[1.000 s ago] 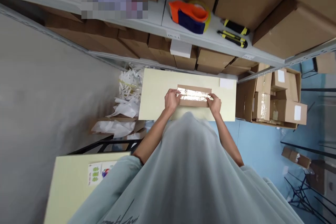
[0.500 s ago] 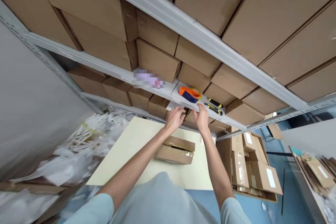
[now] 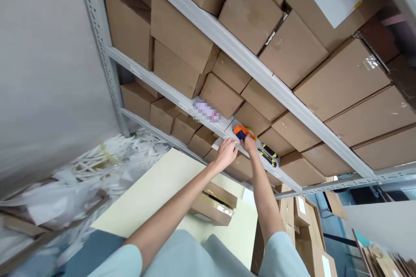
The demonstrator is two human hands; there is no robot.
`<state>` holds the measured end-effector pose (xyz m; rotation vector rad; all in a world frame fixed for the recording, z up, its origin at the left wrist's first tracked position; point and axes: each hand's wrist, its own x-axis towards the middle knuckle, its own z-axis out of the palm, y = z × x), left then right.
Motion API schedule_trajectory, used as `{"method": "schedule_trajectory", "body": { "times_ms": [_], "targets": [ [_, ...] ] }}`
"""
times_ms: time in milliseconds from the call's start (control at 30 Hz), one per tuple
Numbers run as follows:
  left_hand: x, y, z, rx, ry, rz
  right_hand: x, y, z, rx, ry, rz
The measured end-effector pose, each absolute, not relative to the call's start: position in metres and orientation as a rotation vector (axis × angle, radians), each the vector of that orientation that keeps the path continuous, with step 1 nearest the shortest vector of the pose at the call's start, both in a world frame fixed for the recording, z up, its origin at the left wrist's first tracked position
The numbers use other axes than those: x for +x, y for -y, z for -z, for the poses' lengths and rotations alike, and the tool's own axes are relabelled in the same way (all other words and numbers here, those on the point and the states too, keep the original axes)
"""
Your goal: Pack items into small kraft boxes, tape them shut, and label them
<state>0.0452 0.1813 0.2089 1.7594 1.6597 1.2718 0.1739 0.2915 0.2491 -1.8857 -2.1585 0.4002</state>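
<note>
My right hand is at the shelf edge with its fingers closed on an orange and dark blue tape dispenser, part of which the hand hides. Just to its left, my left hand touches the front lip of the grey shelf, fingers bent and loosely apart, holding nothing that I can see. A white slip sticks out beside it. Right of the dispenser lie two black and yellow utility knives. A yellow ring shows behind the dispenser. Below my forearms a taped carton rests on a pale yellow board.
Cardboard boxes fill the shelf levels. A blurred-out purple item lies on the shelf, left of the dispenser. White scraps and plastic are heaped at left. Flattened and open cartons stand at lower right.
My right hand has moved up from the shelf lip onto the tape dispenser and closed on it. My left hand stays near the lip. The camera view has shifted and turned.
</note>
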Motion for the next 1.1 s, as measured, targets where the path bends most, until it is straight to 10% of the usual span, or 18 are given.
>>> {"method": "schedule_trajectory", "body": {
  "times_ms": [233, 533, 1100],
  "targets": [
    [0.033, -0.128, -0.171, 1.526, -1.568, -1.364, 0.186, -0.238, -0.23, -1.77, 2.101, -0.441],
    [0.023, -0.009, -0.147, 1.262, -1.376, -1.377, 0.169, -0.035, -0.157, -1.28, 1.199, -1.317],
    [-0.035, 0.022, -0.197, 1.377, -1.434, -1.383, 0.165, 0.002, -0.203, -1.344, 1.573, -1.304]
  ]
}}
